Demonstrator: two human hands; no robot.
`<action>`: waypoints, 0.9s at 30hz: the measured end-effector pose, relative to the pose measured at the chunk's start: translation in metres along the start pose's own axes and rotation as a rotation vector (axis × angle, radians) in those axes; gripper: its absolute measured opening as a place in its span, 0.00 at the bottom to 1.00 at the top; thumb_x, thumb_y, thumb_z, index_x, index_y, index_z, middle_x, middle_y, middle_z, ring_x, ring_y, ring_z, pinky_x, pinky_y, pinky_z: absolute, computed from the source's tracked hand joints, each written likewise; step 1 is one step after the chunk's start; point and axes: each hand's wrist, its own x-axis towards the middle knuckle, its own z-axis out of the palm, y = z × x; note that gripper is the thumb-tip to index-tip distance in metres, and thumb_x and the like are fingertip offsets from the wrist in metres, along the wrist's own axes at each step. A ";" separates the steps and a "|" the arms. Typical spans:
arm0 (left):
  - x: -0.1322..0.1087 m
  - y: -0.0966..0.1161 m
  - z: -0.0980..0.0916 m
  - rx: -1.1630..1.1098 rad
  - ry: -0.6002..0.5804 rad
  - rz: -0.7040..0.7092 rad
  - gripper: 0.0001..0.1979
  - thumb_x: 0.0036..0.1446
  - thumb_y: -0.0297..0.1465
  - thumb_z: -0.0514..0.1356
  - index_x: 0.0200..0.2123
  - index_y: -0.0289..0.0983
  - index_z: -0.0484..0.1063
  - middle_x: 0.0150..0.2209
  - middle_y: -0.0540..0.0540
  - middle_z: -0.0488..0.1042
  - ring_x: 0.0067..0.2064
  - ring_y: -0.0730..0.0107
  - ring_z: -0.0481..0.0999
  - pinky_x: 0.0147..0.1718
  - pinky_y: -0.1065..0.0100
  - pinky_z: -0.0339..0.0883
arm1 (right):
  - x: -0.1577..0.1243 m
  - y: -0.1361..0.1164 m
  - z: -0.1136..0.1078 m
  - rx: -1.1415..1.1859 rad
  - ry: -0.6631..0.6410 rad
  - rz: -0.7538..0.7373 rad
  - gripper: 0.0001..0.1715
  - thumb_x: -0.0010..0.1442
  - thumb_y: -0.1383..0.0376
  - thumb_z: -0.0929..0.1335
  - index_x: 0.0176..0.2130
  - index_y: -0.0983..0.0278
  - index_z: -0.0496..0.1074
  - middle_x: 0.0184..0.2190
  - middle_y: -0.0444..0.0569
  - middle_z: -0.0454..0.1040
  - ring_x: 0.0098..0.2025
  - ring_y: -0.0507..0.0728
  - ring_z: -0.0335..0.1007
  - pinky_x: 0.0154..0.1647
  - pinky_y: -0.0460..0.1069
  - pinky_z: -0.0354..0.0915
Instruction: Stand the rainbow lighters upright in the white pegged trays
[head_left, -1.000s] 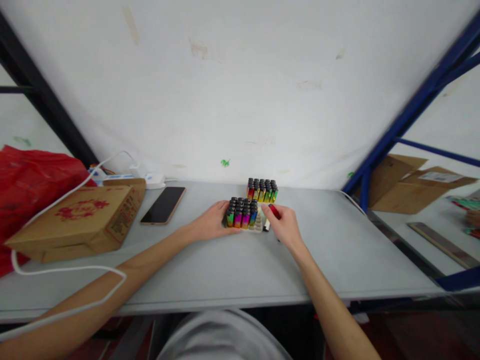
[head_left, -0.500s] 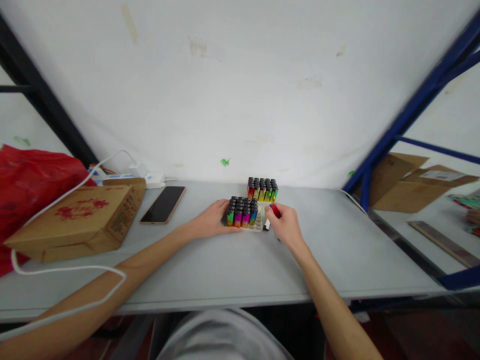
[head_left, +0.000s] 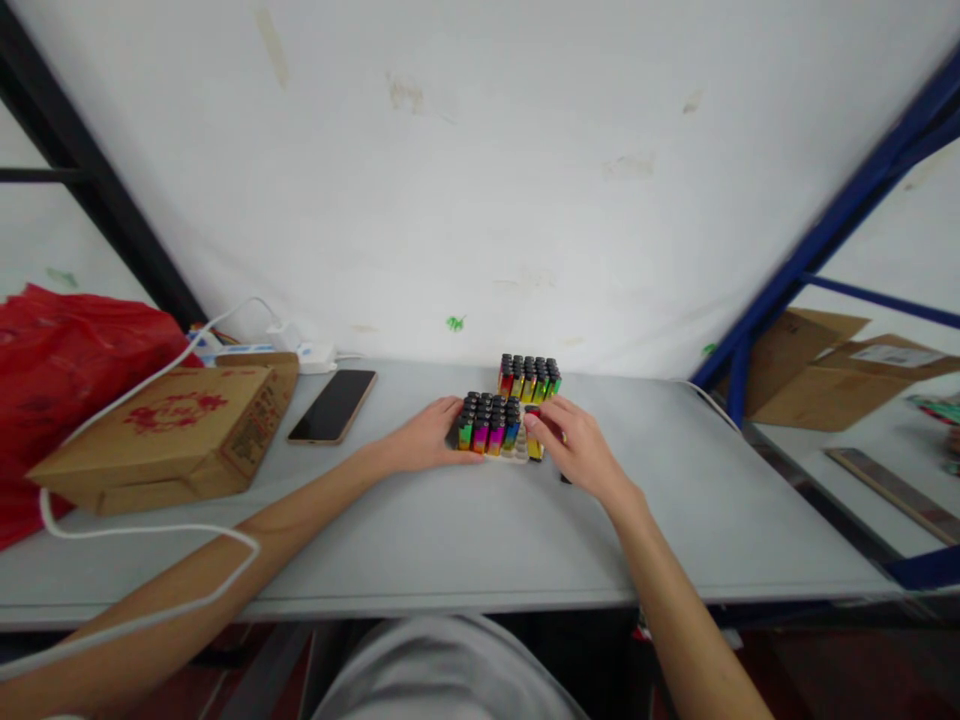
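A pale tray (head_left: 517, 459) holds several upright lighters (head_left: 489, 425) with black tops and rainbow-coloured bodies. Its right end shows bare slots. My left hand (head_left: 425, 438) is closed on the tray's left side, thumb along the front edge. At the right end, my right hand (head_left: 576, 442) pinches a red and yellow lighter (head_left: 535, 446) between thumb and fingers, close beside the bare slots. Part of it is covered by the fingers. Below that hand a small black end (head_left: 565, 479) of something pokes out. Behind the tray stands a second block of lighters (head_left: 529, 376).
To the left lie a phone (head_left: 333, 407), a cardboard box (head_left: 161, 430), a red bag (head_left: 79, 350) and a white power strip (head_left: 315, 357). A white cable (head_left: 142, 530) crosses over my left forearm. At right are a blue frame (head_left: 799, 250) and an open carton (head_left: 817, 375).
My right hand has shifted slightly, and a red and yellow lighter now shows at its fingertips where a red one and a white item were seen. The left hand stays on the tray.
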 end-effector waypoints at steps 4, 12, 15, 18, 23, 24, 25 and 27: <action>0.000 0.000 0.000 -0.008 -0.008 0.000 0.47 0.58 0.63 0.76 0.70 0.39 0.75 0.66 0.33 0.81 0.67 0.34 0.81 0.72 0.42 0.73 | -0.001 0.001 -0.004 0.005 -0.133 0.036 0.27 0.84 0.49 0.65 0.33 0.57 0.65 0.29 0.45 0.76 0.31 0.56 0.70 0.37 0.51 0.62; 0.000 0.000 0.001 0.006 -0.006 -0.022 0.48 0.57 0.63 0.76 0.70 0.40 0.75 0.66 0.33 0.81 0.67 0.34 0.81 0.72 0.42 0.73 | -0.002 0.003 0.001 0.007 -0.349 0.083 0.16 0.85 0.61 0.66 0.40 0.59 0.70 0.34 0.48 0.83 0.37 0.59 0.81 0.42 0.50 0.66; -0.001 -0.001 0.001 0.010 0.001 -0.016 0.48 0.57 0.63 0.76 0.71 0.40 0.75 0.66 0.34 0.81 0.67 0.35 0.81 0.72 0.42 0.73 | -0.001 0.004 0.004 -0.025 -0.379 0.074 0.15 0.85 0.61 0.66 0.41 0.59 0.70 0.36 0.49 0.84 0.38 0.59 0.80 0.43 0.50 0.67; -0.002 0.000 0.001 0.018 0.002 -0.012 0.48 0.58 0.63 0.76 0.71 0.40 0.74 0.67 0.34 0.80 0.67 0.35 0.81 0.72 0.42 0.72 | 0.000 0.006 0.010 -0.088 -0.350 0.077 0.13 0.85 0.62 0.67 0.43 0.60 0.71 0.39 0.51 0.84 0.40 0.60 0.80 0.45 0.51 0.68; -0.002 0.001 0.000 0.004 -0.020 -0.004 0.47 0.60 0.62 0.75 0.71 0.40 0.73 0.68 0.33 0.80 0.68 0.34 0.80 0.73 0.42 0.72 | 0.002 0.008 0.014 -0.090 -0.348 0.035 0.09 0.84 0.63 0.67 0.48 0.61 0.75 0.42 0.52 0.85 0.41 0.60 0.80 0.46 0.51 0.70; -0.001 0.001 -0.001 -0.001 -0.022 -0.005 0.47 0.60 0.62 0.75 0.71 0.40 0.73 0.67 0.33 0.80 0.68 0.34 0.80 0.73 0.42 0.72 | 0.002 0.007 0.013 -0.087 -0.362 0.028 0.09 0.85 0.63 0.67 0.49 0.61 0.76 0.41 0.51 0.85 0.41 0.60 0.80 0.46 0.51 0.70; -0.001 0.001 -0.001 -0.004 -0.022 -0.004 0.47 0.60 0.62 0.75 0.71 0.40 0.73 0.67 0.33 0.80 0.68 0.34 0.80 0.72 0.42 0.72 | 0.002 0.007 0.013 -0.100 -0.368 0.026 0.09 0.85 0.63 0.67 0.49 0.61 0.76 0.41 0.51 0.85 0.41 0.60 0.80 0.46 0.51 0.70; -0.001 0.002 -0.001 -0.004 -0.016 -0.002 0.47 0.60 0.62 0.75 0.71 0.40 0.73 0.67 0.33 0.80 0.67 0.34 0.80 0.72 0.41 0.72 | 0.001 0.006 0.014 -0.180 -0.352 0.047 0.12 0.84 0.60 0.68 0.46 0.61 0.78 0.41 0.53 0.85 0.42 0.61 0.81 0.45 0.51 0.69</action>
